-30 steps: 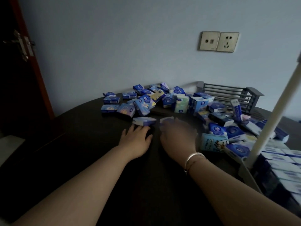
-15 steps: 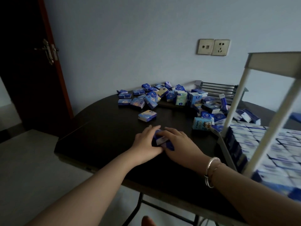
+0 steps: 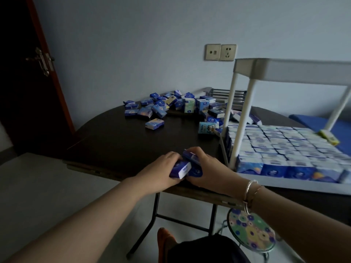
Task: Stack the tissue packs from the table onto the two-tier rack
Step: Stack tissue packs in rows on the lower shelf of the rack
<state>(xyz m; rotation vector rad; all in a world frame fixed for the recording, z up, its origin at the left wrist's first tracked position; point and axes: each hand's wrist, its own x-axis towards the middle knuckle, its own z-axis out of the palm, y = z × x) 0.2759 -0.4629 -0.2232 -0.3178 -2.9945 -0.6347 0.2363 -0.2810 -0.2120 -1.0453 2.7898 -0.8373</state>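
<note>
Tissue packs (image 3: 187,167) sit bunched between the two hands at the near edge of the dark tabletop (image 3: 114,145), just left of the rack. One blue pack with a white end face lies under the left hand (image 3: 161,171), whose fingers curl over its top and grip it; another blue pack stands tilted against it, and the right hand (image 3: 207,169) wraps round that one from the right, fingers over its upper edge. The two hands touch across the packs. A loose heap of packs (image 3: 171,105) lies along the far edge of the tabletop, with a single pack (image 3: 154,123) lying apart on its near side. On the right side of the tabletop stands the two-tier rack (image 3: 241,118), white-posted, its lower tier filled with rows of packs and its upper tray (image 3: 296,70) seen from the side. Bracelets (image 3: 251,192) ring the right wrist.
</note>
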